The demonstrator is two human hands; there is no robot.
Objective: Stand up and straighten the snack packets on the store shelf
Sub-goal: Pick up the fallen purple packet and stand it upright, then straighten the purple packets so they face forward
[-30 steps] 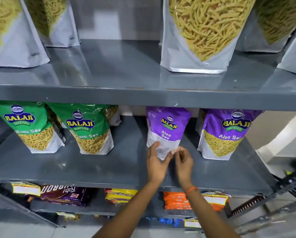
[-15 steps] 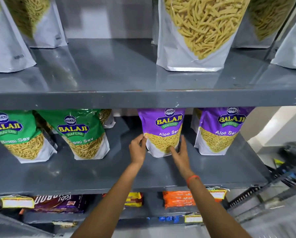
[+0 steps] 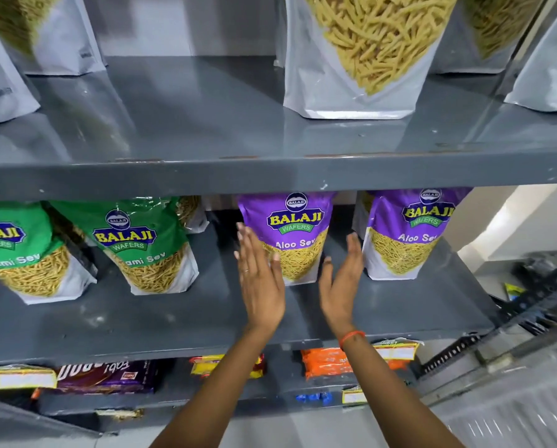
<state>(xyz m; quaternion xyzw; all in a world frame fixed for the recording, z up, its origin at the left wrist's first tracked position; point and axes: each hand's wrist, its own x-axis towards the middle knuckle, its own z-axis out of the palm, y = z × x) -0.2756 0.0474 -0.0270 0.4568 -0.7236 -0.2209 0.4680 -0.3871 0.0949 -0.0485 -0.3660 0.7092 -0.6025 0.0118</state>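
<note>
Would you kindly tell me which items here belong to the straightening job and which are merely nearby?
Part of the job:
purple Aloo Sev packet between the open left hand and right hand
second purple packet
two green packets

Merely nearby:
clear pouches on the upper shelf
orange packs below
price labels

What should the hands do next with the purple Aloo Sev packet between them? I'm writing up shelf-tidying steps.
Probably draw both hands back and go on to another packet. The purple Aloo Sev packet stands upright, front label out, on the middle shelf. The left hand and right hand are flat and open on either side, holding nothing. The green packet to the left leans, so it looks like the next candidate.
</note>
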